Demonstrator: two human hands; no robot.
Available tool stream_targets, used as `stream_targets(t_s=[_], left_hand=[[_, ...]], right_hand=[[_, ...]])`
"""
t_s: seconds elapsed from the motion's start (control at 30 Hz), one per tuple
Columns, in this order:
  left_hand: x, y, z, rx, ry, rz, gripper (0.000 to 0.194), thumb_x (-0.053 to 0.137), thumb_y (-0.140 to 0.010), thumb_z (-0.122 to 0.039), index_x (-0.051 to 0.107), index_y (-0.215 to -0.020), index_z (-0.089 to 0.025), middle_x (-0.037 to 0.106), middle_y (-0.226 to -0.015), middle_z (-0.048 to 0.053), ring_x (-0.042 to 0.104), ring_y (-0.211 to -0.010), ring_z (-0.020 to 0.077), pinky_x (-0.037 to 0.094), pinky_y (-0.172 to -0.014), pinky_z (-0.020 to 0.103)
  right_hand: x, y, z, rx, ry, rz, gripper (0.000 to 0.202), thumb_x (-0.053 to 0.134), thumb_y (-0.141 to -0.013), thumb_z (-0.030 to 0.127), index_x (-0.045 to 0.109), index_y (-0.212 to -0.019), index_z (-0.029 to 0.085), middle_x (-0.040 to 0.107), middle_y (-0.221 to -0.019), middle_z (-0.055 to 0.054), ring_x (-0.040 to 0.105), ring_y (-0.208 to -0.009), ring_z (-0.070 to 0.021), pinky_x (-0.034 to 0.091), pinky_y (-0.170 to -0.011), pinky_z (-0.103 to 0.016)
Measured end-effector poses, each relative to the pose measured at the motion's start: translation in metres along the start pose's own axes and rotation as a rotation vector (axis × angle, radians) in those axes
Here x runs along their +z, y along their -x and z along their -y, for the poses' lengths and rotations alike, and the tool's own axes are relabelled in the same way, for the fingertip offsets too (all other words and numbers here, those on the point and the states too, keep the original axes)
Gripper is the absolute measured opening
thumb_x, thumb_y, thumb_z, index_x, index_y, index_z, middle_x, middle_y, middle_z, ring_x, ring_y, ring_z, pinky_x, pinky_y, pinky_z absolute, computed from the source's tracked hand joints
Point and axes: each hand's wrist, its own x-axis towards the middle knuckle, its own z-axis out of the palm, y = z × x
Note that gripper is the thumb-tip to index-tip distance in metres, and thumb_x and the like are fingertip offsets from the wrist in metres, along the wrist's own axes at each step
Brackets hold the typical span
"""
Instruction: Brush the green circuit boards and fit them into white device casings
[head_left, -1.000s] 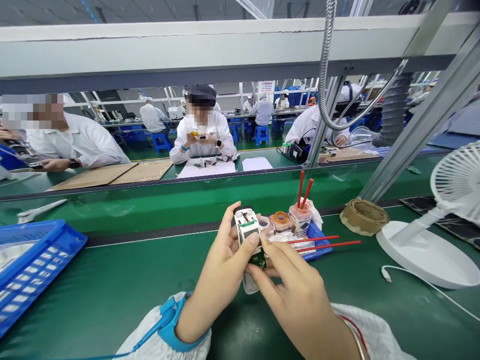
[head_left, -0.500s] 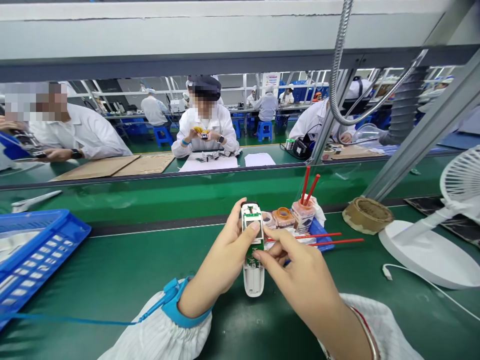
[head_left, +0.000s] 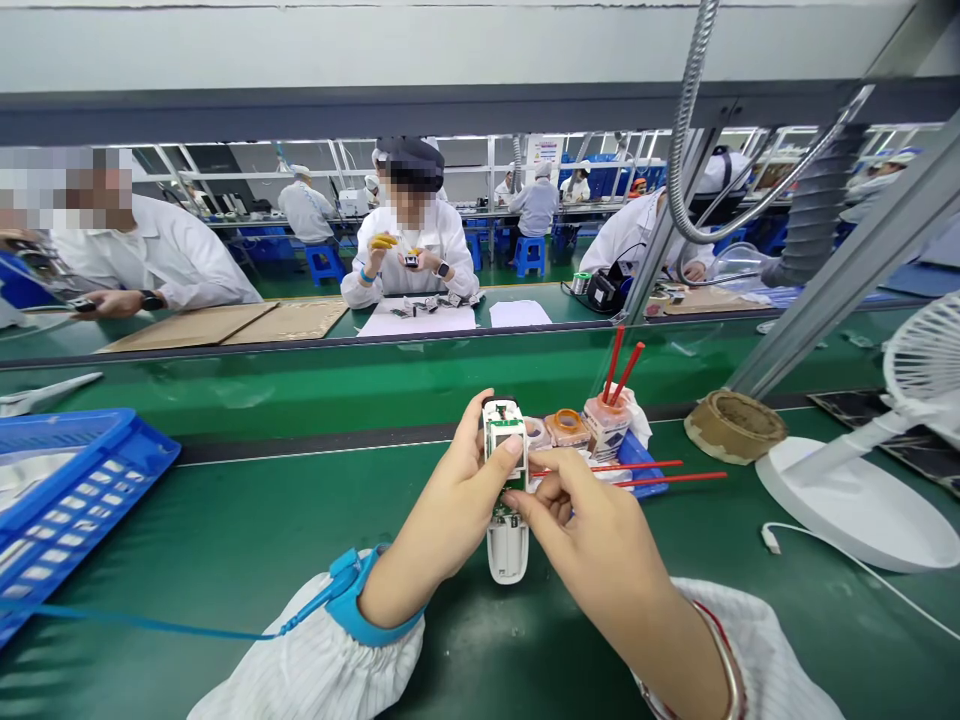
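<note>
A white, elongated handheld device housing (head_left: 508, 556) is held upright above the green bench, its open side facing me. Inside it shows a green circuit board (head_left: 507, 427), with a hollow compartment at the lower end. My left hand (head_left: 448, 497) is closed around the housing from the left, thumb lying across the board area. On the other side, my right hand (head_left: 596, 525) has its thumb tip on the lower part of the board and its index finger at the housing's right edge. The curled fingers hide whether anything small is between them.
Beyond my hands, a blue tray (head_left: 646, 482) holds small bottles and red sticks (head_left: 675, 480). A tape roll (head_left: 735, 425) and white fan (head_left: 855, 500) stand right. A blue basket (head_left: 90, 500) is left. A blue wrist strap cord (head_left: 165, 627) crosses the bench. Co-workers sit opposite.
My hands and the housing stay nearly in place; my right thumb has shifted slightly on the board. The view tilts a little. A co-worker opposite has moved their hands apart.
</note>
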Motion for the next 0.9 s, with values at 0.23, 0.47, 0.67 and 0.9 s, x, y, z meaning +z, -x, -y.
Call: stream_targets(t_s=[0.23,0.47,0.67,0.9], left_hand=[[-0.002,0.0,-0.001,-0.006,-0.099,-0.007,0.056,0.052,-0.086,-0.037,0.029,-0.136,-0.033,0.052,-0.128,0.004,0.05,-0.112,0.0221,0.034,-0.097,0.037],[0.0,-0.006,-0.003,-0.141,0.096,-0.029,0.06,0.055,-0.085,-0.034,0.027,-0.138,-0.025,0.057,-0.121,0.008,0.05,-0.113,0.0213,0.036,-0.095,0.034],[0.001,-0.01,-0.001,-0.205,0.227,-0.03,0.06,0.058,-0.083,-0.031,0.031,-0.136,-0.023,0.063,-0.109,0.007,0.057,-0.099,0.0181,0.041,-0.089,0.03],[0.002,-0.011,-0.004,-0.229,0.219,-0.098,0.057,0.057,-0.084,-0.028,0.031,-0.134,-0.024,0.063,-0.106,0.006,0.059,-0.097,0.017,0.044,-0.085,0.027]], right_hand=[[0.002,0.001,-0.004,-0.035,0.034,-0.019,0.017,0.061,-0.08,0.015,0.05,-0.091,0.02,0.055,-0.06,0.006,0.052,-0.05,-0.0135,0.038,-0.045,-0.023],[-0.007,-0.006,-0.004,-0.127,-0.01,0.055,0.012,0.059,-0.083,0.016,0.053,-0.094,0.019,0.056,-0.067,0.003,0.054,-0.059,-0.0144,0.041,-0.052,-0.025],[-0.011,-0.01,-0.006,-0.264,0.03,0.181,0.016,0.067,-0.078,0.01,0.062,-0.091,0.019,0.055,-0.082,-0.002,0.052,-0.074,-0.0178,0.042,-0.064,-0.03],[-0.013,-0.009,-0.008,-0.496,0.103,0.307,0.02,0.042,-0.091,0.008,0.061,-0.092,0.014,0.053,-0.078,-0.005,0.047,-0.075,-0.02,0.039,-0.065,-0.034]])
